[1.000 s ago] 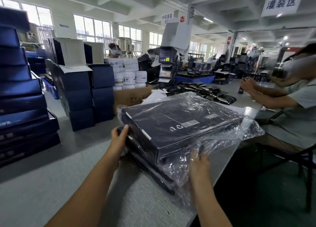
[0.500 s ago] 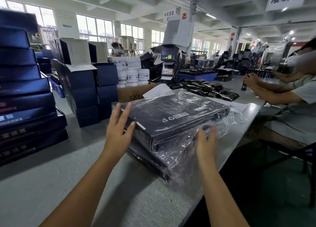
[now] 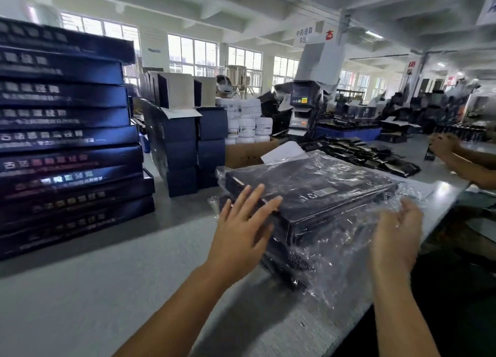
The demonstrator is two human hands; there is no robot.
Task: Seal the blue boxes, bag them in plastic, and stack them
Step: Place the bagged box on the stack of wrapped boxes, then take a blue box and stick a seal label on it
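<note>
flat bagged box (image 3: 308, 192) runs lengthwise toward far right; left hand (image 3: 241, 222), right hand (image 3: 397, 238) spread.

Dark blue flat box (image 3: 308, 192) in clear plastic bag (image 3: 346, 252), atop another bagged box; flat on table

Prob. pkg factory: stacked boxes (image 3: 67, 141)

blue box (image 3: 308, 192): dark card, satin sheen | plastic bag (image 3: 346, 252): clear, crinkled, glossy film | table (image 3: 112, 284): smooth matt grey | stacked boxes (image 3: 67, 141): glossy printed card
</note>
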